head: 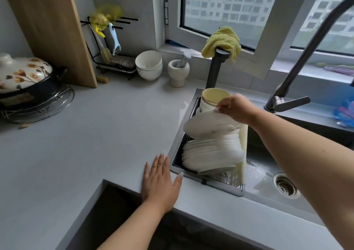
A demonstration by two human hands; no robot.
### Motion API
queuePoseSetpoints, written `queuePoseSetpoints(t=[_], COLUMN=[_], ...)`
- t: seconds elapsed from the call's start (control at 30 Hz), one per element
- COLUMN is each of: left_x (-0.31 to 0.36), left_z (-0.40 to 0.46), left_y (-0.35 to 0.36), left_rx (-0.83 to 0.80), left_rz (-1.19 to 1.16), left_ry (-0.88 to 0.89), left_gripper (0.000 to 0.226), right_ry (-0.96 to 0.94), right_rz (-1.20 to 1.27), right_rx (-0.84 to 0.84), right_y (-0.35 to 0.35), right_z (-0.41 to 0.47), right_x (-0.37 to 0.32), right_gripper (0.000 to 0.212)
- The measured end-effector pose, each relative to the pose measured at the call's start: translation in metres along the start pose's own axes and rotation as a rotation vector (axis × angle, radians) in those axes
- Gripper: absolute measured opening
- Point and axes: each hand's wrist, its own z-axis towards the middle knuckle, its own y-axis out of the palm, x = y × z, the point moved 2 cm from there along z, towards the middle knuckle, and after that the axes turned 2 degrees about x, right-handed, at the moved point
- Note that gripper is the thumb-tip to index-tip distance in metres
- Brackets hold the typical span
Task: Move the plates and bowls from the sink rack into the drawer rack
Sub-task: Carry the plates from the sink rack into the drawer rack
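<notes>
A wire sink rack (220, 180) sits in the left part of the sink and holds several white plates (212, 155) standing on edge. Behind them are stacked bowls with a yellow inside (213, 96). My right hand (236, 108) pinches the top rim of a white plate (208, 124), which is tilted and raised above the row. My left hand (161, 179) rests flat on the grey counter (105, 134) just left of the rack, fingers straight. The drawer rack is not in view; only a dark opening (118, 221) shows below the counter edge.
A tall dark faucet (306, 58) arches over the sink; the drain (286, 185) lies to the right. A yellow cloth (222, 42) hangs on a black post behind the rack. Stacked white bowls (149, 65), a mortar (179, 70), a cutting board (49, 29) and a floral pot (24, 77) stand on the counter.
</notes>
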Motion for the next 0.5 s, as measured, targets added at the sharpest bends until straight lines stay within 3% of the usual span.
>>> queuePoseSetpoints(t=[0.1, 0.23, 0.3, 0.37, 0.43, 0.5], left_x=[-0.005, 0.001, 0.01, 0.017, 0.023, 0.027], left_z=[-0.002, -0.026, -0.042, -0.063, -0.094, -0.128], left_y=[-0.01, -0.056, -0.081, -0.102, -0.118, -0.123], left_rx=[0.082, 0.283, 0.185, -0.034, -0.261, -0.279], left_rz=[-0.419, -1.159, -1.66, -2.113, -2.337, -2.378], left_ry=[-0.071, -0.38, -0.492, -0.538, -0.496, -0.459], left_gripper=[0.066, 0.05, 0.048, 0.055, 0.063, 0.051], right_ry=[-0.074, -0.286, -0.441, -0.587, -0.732, -0.84], right_rz=[-0.005, -0.012, -0.021, -0.011, -0.005, 0.026], right_rx=[0.082, 0.244, 0.285, 0.286, 0.269, 0.253], right_y=[-0.025, -0.059, -0.07, -0.077, -0.075, -0.067], right_z=[-0.01, -0.042, -0.068, -0.102, -0.138, -0.175], right_x=[-0.019, -0.055, -0.075, -0.098, -0.118, -0.134], right_gripper=[0.026, 0.023, 0.021, 0.023, 0.027, 0.02])
